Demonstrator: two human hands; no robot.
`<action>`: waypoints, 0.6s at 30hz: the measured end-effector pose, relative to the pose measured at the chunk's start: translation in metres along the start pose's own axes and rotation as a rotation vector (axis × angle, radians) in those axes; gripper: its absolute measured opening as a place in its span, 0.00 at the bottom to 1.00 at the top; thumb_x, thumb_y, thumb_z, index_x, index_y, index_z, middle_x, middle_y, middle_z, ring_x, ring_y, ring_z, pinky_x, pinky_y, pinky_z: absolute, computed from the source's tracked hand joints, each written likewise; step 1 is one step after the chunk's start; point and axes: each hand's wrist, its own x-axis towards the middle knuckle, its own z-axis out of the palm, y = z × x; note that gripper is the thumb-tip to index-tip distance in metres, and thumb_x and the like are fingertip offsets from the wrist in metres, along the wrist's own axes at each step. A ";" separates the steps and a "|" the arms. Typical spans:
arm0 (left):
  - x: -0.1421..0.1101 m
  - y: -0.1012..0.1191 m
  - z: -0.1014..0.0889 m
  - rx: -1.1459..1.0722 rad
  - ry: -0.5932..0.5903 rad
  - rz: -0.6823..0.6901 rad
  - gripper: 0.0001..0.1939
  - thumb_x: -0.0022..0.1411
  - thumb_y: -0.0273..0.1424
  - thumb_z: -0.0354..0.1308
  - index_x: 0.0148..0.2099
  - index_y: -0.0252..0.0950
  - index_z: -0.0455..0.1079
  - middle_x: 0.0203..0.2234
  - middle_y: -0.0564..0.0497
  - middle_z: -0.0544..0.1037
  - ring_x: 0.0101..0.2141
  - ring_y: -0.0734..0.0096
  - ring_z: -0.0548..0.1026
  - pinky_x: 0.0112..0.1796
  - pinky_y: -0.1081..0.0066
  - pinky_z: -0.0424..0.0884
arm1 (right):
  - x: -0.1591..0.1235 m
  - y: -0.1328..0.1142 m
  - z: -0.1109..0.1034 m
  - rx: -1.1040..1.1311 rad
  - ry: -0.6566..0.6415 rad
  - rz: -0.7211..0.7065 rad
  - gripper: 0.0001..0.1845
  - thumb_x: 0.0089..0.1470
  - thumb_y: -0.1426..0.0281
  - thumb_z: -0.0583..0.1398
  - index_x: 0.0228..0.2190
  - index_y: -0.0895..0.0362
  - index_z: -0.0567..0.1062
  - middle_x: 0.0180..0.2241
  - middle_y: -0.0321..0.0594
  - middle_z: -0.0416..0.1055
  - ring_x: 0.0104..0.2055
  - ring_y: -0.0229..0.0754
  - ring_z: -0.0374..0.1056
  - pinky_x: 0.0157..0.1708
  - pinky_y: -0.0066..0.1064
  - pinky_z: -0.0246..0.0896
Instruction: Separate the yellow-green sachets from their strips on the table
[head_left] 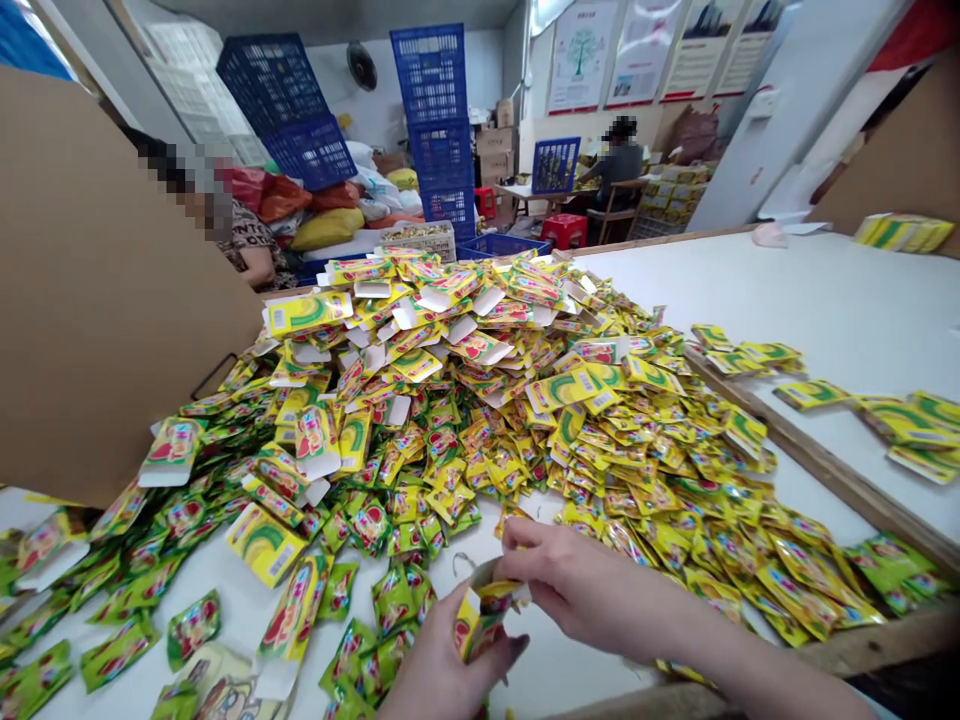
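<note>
Near the front edge, my left hand is wrapped around a small yellow cardboard box, its open end tilted up to the right. My right hand has its fingers bent and pressed together at the mouth of that box; what they pinch is hidden. Green candy packets lie just left of my hands, and yellow candy packets are heaped to the right. Beyond them rises a big pile of small yellow boxes, many with white flaps standing open.
A large brown cardboard sheet stands at the left. Wooden strips edge the white table, with flat boxes on its right side. Blue crates are stacked behind. One person is at left, another sits farther back.
</note>
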 end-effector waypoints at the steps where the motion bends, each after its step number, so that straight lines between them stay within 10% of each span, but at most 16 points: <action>1: 0.001 -0.001 0.003 -0.007 -0.023 0.008 0.11 0.45 0.34 0.62 0.31 0.36 0.68 0.19 0.56 0.70 0.23 0.73 0.67 0.26 0.75 0.65 | 0.000 -0.002 0.000 -0.018 -0.011 0.009 0.18 0.49 0.84 0.50 0.34 0.56 0.74 0.34 0.38 0.65 0.34 0.36 0.63 0.33 0.24 0.56; 10: 0.007 -0.038 0.004 -0.134 -0.002 -0.082 0.19 0.44 0.35 0.63 0.39 0.33 0.65 0.27 0.50 0.75 0.30 0.66 0.72 0.34 0.70 0.68 | -0.004 0.012 0.011 0.249 0.171 0.046 0.17 0.44 0.85 0.53 0.31 0.58 0.74 0.29 0.37 0.69 0.31 0.36 0.66 0.32 0.24 0.59; 18: 0.002 -0.030 0.020 -0.309 -0.401 0.052 0.42 0.46 0.32 0.63 0.61 0.39 0.46 0.40 0.46 0.75 0.38 0.62 0.75 0.40 0.65 0.69 | -0.029 0.012 0.027 0.310 -0.014 0.092 0.21 0.43 0.83 0.52 0.36 0.54 0.76 0.32 0.37 0.75 0.34 0.39 0.69 0.35 0.27 0.62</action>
